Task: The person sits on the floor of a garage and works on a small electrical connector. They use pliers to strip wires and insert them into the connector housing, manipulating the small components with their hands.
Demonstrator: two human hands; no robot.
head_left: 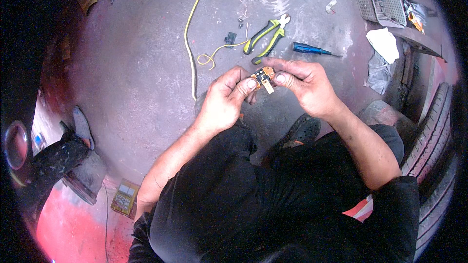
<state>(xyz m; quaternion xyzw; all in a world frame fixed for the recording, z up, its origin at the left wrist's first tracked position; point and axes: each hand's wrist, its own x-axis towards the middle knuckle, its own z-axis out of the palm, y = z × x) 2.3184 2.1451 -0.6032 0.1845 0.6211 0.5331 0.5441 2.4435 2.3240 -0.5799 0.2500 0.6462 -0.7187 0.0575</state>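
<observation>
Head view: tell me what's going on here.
The person's left hand pinches a small orange-and-black part, and the right hand has its thumb at the part's right edge. On the floor beyond lie green-and-black pliers, with a blue screwdriver to their right and a small black piece to their left.

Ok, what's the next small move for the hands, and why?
Perhaps steady the orange-and-black part with the left hand and turn it slightly with the right hand, since both hands meet at it and hide some of its edges.
</observation>
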